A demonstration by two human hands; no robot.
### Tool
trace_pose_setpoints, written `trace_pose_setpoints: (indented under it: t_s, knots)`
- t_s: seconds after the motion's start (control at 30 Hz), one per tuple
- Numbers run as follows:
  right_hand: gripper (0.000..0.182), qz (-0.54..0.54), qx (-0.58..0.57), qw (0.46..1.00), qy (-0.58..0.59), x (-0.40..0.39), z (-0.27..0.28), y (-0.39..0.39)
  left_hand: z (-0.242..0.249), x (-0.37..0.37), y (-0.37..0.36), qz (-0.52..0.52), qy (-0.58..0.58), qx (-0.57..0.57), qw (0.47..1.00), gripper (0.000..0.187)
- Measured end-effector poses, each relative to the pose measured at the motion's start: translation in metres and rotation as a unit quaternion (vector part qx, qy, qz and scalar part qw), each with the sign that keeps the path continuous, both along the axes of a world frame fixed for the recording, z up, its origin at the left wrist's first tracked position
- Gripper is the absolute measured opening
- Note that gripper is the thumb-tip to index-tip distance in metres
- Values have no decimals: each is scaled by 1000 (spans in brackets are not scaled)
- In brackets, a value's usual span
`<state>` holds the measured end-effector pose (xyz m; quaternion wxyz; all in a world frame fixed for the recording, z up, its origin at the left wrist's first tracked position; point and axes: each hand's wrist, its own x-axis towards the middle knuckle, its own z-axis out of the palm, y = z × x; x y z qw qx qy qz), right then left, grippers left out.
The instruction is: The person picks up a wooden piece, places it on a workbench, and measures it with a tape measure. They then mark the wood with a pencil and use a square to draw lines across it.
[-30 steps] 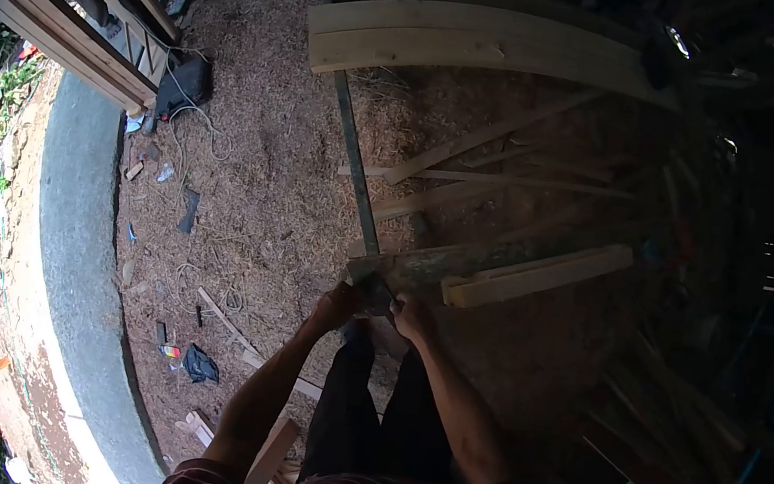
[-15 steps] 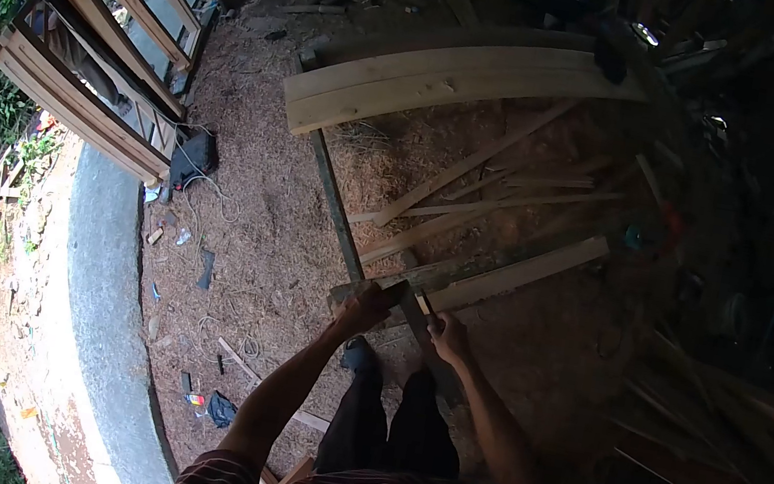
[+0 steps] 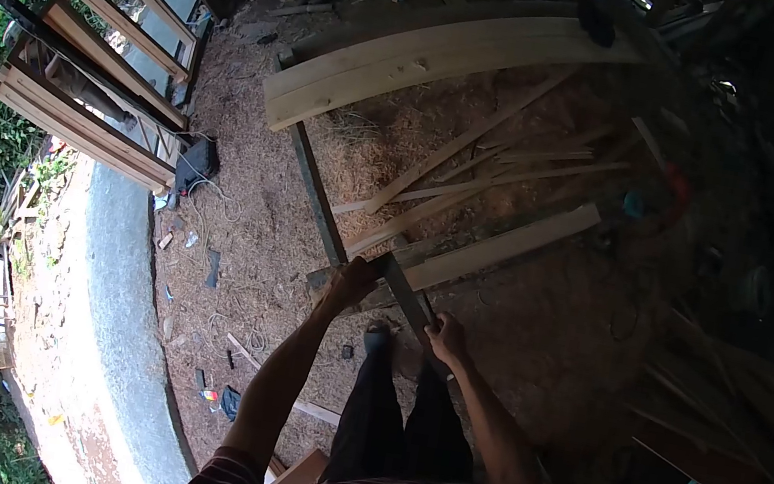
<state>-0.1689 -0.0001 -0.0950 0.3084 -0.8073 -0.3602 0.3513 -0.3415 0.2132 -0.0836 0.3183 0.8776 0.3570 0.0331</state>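
Observation:
My left hand is closed at the near left corner of a low timber frame, around the upper end of a dark, flat, straight piece. That piece slants down to the right between my two hands. At its lower right part my right hand is closed, with its fingers wrapped at the edge. What exactly the right fingers pinch is too dark to tell. A pale board lies just beyond the hands, along the near side of the frame.
Wide planks lie across the frame's far side, with thin strips inside it. Timber frames stand at the left by a black bag. More boards lie at the right. A concrete strip runs outside.
The camera view has shifted. Against the frame corner, my left hand and the dark piece have moved slightly, and the piece shows more of its length. My right hand is a little farther from my left.

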Motion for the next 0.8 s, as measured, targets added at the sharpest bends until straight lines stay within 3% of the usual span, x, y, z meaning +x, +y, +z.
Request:
trace_pose_setpoints:
  t_s: [0.07, 0.17, 0.27, 0.37, 0.43, 0.57, 0.63, 0.8]
  knots:
    - [33, 0, -27, 999, 22, 5, 5, 0, 15, 15, -3, -84, 27, 151, 985, 34]
    - [35, -14, -47, 998, 49, 2, -15, -4, -9, 20, -2, -11, -61, 95, 994, 27]
    - [37, -36, -53, 997, 43, 4, -9, -7, -54, 16, 9, -11, -127, 36, 991, 29]
    - [39, -3, -106, 988, 109, 5, -3, -4, -66, 15, 10, 6, -117, 6, 993, 34]
    - [38, -7, -97, 994, 41, 0, -8, -5, -57, 13, 8, -3, -119, 0, 993, 45]
    - [36, -37, -83, 993, 75, 0, -5, -6, -49, 19, 4, 37, -105, -27, 993, 56]
    - [32, -55, -63, 992, 97, -1, -2, -6, -13, 27, 2, 15, -17, -26, 999, 61]
    - [27, -85, -76, 986, 123, 4, 11, -4, 1, 38, -13, -7, -43, 28, 999, 75]
